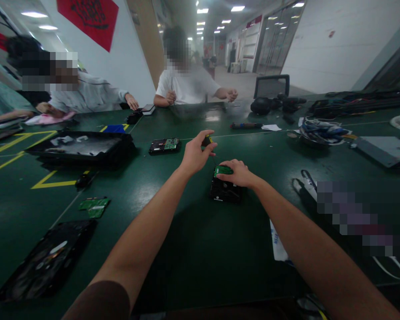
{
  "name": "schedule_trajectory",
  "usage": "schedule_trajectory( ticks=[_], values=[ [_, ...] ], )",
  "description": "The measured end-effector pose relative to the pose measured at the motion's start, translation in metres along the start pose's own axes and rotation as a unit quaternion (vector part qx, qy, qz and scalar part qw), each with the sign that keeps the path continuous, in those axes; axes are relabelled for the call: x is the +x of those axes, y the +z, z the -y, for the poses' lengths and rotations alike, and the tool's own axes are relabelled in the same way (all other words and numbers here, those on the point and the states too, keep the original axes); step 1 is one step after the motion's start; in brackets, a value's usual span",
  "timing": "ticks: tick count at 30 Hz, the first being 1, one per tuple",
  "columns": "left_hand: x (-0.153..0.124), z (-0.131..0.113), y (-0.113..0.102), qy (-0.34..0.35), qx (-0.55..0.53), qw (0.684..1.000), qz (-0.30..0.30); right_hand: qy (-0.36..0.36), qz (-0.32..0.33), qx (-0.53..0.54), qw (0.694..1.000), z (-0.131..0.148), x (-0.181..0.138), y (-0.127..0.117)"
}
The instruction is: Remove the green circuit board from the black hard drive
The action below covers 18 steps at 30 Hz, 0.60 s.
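My left hand (196,153) is closed round the black-and-yellow handle of a screwdriver (207,140). Its thin shaft points down at a hard drive (225,192) lying on the green table; whether the tip touches a screw is too small to tell. On the far end of that drive sits a green circuit board (222,170). My right hand (238,173) grips the drive from the right, the thumb across the board and the fingers over the far edge, partly hidden.
Left are a black tray (83,149), a loose circuit board (95,206) and a larger black drive (50,262). Another drive (164,145) lies ahead. Bundled cables (323,131), a grey metal box (386,149) and a lanyard (308,180) are right. Several people sit across the table (193,249).
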<state>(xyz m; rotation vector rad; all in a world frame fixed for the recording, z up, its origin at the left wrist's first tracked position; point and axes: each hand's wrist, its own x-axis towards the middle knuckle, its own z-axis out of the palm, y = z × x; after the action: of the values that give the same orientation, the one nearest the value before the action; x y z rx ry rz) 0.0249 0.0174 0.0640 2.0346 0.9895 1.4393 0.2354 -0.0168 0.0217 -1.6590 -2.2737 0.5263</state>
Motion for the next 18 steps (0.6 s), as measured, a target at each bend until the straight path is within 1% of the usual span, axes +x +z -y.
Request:
schedule_trajectory(
  ticks=[5,9,14,18],
  values=[
    [-0.001,0.008,0.001,-0.013,0.042,0.998,-0.039,0.0,0.004,0.0,1.0,0.0,0.001,-0.001],
    [-0.001,0.007,0.001,-0.014,0.05,0.998,-0.047,-0.003,0.005,-0.005,1.0,0.002,0.0,-0.002],
    [-0.002,0.001,0.001,-0.01,0.056,0.998,-0.041,0.0,0.001,-0.006,1.0,0.0,0.001,0.0],
    [-0.003,-0.006,0.0,0.002,0.086,0.996,-0.005,0.001,-0.003,-0.009,1.0,0.0,0.0,0.001]
  ],
)
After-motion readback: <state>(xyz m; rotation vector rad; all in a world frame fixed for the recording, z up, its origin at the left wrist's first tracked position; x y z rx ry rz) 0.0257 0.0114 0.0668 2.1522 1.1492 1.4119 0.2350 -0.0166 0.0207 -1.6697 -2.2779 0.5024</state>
